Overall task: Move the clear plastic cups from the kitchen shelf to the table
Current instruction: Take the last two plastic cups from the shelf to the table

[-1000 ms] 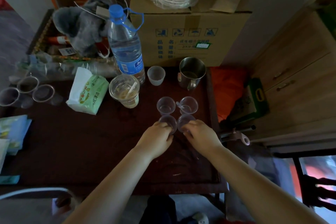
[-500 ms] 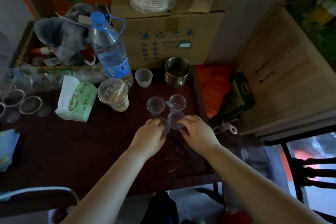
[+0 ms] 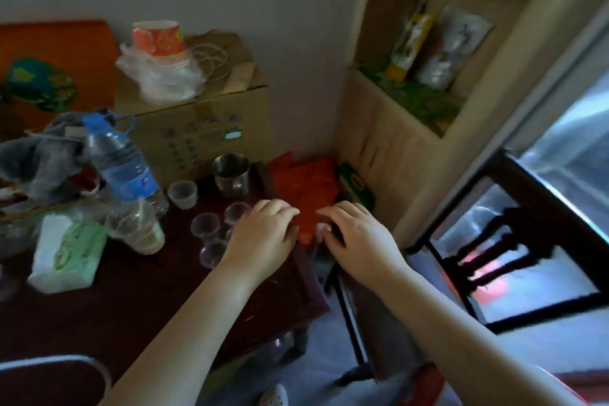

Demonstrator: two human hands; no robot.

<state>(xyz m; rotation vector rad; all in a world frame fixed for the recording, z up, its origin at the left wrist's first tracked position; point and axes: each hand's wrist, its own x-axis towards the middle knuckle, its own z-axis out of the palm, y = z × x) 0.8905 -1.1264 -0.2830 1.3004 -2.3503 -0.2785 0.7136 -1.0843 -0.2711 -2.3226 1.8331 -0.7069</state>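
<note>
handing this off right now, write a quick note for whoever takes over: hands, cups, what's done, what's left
Left hand: empty, palm down at the table's right edge, no grip on anything.
Right hand: empty, fingers spread, past the table edge toward the shelf.
Cups: a cluster of small clear cups stands upright on the table, beside the left hand.
Done: those cups are set down.
Left: the view is blurred, so I cannot tell whether more clear cups wait on the shelf; check there next.
</note>
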